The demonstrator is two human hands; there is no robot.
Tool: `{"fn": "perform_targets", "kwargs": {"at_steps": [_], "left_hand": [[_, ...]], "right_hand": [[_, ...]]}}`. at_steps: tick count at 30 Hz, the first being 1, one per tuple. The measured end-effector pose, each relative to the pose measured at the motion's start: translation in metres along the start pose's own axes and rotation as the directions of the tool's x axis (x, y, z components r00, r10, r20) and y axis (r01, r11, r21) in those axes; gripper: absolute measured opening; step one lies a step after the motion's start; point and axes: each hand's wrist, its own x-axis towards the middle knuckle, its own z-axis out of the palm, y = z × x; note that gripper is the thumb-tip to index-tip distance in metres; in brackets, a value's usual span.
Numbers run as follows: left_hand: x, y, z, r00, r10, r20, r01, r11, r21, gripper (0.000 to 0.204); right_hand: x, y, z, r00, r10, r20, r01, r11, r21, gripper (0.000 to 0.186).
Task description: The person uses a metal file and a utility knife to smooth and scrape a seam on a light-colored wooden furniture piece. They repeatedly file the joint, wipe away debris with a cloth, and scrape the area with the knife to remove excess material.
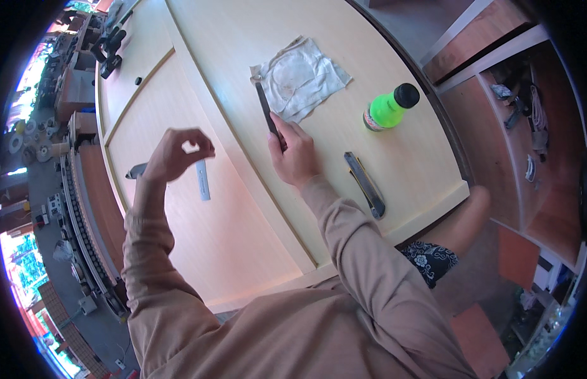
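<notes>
On the workbench, largest to smallest:
- We are leaning over the pale wooden panel (255, 95).
- Our right hand (295, 155) is gripping a dark flat tool (268, 114), its tip lying beside the stained cloth (299, 77).
- Our left hand (175, 153) is hovering, fingertips pinched together, above a small metal ruler (203, 182).

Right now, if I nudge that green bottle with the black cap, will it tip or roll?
The green bottle appears to lie on its side on the pale tabletop, so it cannot tip; being round, it would probably roll. Its smooth plastic likely slides easily. It lies near the table's edge, apart from the white cloth and the right hand, so a push could send it off.
</notes>
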Motion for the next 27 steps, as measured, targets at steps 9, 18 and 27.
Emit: {"fn": "perform_targets", "kwargs": {"at_steps": [9,18,27], "left_hand": [[-0.206,0.037,0.136,0.851,0.033,0.524,0.138,0.949,-0.284,0.005],[-0.278,0.086,0.198,0.949,-0.183,0.258,0.19,0.982,-0.002,0.038],[-0.142,0.129,0.273,0.661,-0.638,-0.395,0.337,0.723,-0.603,0.065]], "right_hand": [[0.001,0.022,0.01,0.983,-0.153,-0.106,0.151,0.988,-0.019,0.042],[-0.058,-0.031,-0.069,0.987,-0.004,0.16,0.003,1.0,0.011,0.047],[-0.177,-0.087,-0.16,0.856,0.309,0.415,-0.304,0.949,-0.08,0.044]]}}
